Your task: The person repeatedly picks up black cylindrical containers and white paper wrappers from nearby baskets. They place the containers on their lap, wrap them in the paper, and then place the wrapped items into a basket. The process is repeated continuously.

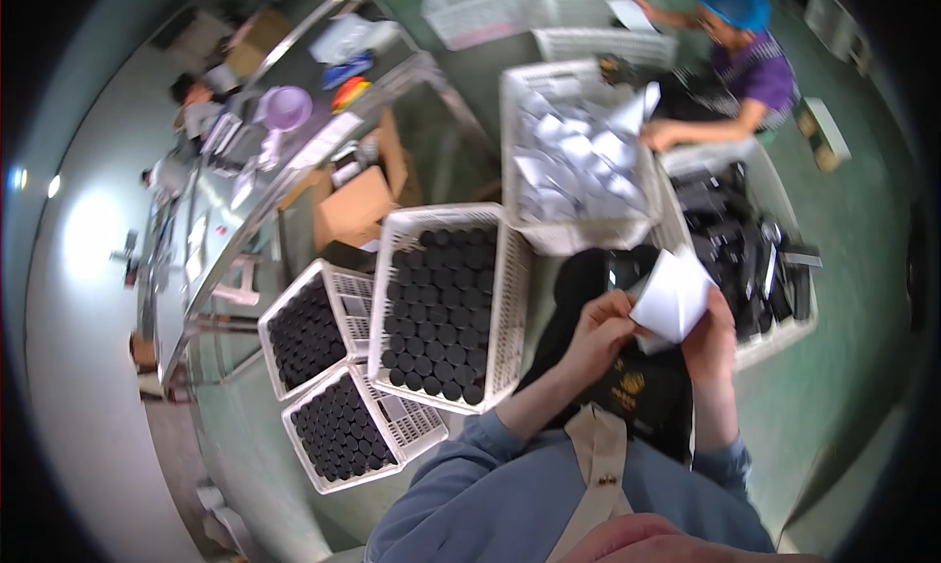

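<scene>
Above my lap I hold a folded white sheet (672, 296), paper or thin card, with a crease across it. My left hand (605, 326) pinches it at its left edge, fingertips pressed together. My right hand (710, 330) is closed around its right side, with some fingers hidden behind the sheet. Below the hands a black item with gold print (632, 385) lies over my lap. Just ahead stands a white crate (512, 161) heaped with folded white pieces (578, 151). Beside my right hand, another crate (774, 340) holds jumbled glossy black pieces (740, 240), whose exact kind I cannot make out.
To my left, a tall white crate (510, 318) holds rows of round black-topped items (441, 308); two smaller crates (345, 308) (417, 428) hold similar ones. A cardboard box (358, 205) sits beneath a cluttered table (294, 161). Ahead right, a co-worker (760, 83) reaches toward the white pieces.
</scene>
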